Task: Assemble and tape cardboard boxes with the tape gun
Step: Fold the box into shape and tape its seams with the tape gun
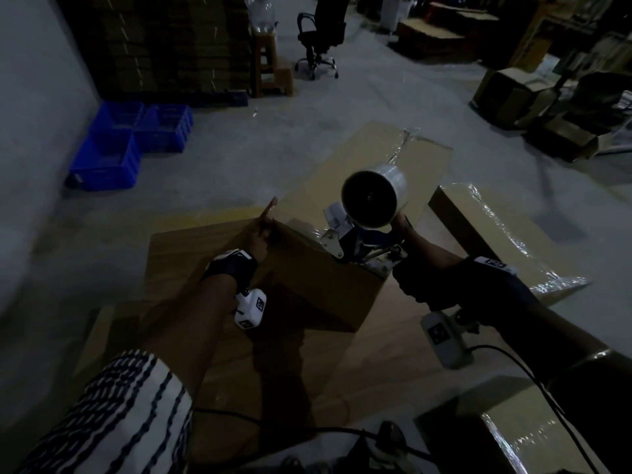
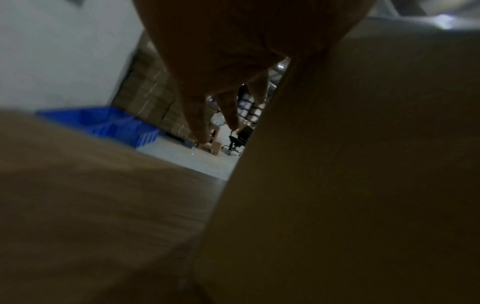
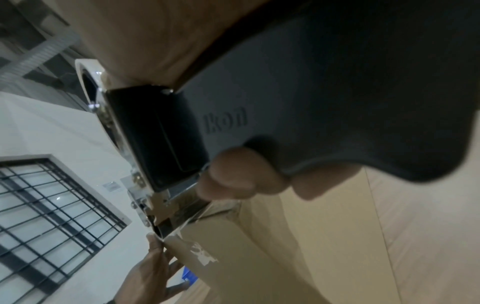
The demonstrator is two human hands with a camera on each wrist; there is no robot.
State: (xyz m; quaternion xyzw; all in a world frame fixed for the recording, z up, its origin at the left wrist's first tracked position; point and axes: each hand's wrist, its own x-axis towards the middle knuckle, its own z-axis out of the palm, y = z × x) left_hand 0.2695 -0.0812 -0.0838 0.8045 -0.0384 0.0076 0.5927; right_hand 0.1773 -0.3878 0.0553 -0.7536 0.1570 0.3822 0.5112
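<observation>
My right hand (image 1: 415,278) curled its grip around the tape gun (image 1: 362,234) at the cardboard box (image 1: 307,278) edge, while my left hand (image 1: 261,230), fingers straight, steadied its corner.

Embossed letters on dark handle of tape gun (image 3: 298,98) in my right hand (image 3: 241,174), seen from right wrist: look like "ROII", reading uncertain. Square coded markers on my wrist camera units (image 1: 251,307) in head view: patterns only, no legible text. Nothing else readable.

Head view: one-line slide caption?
Right hand presses tape gun onto cardboard box; left hand steadies its edge.
</observation>
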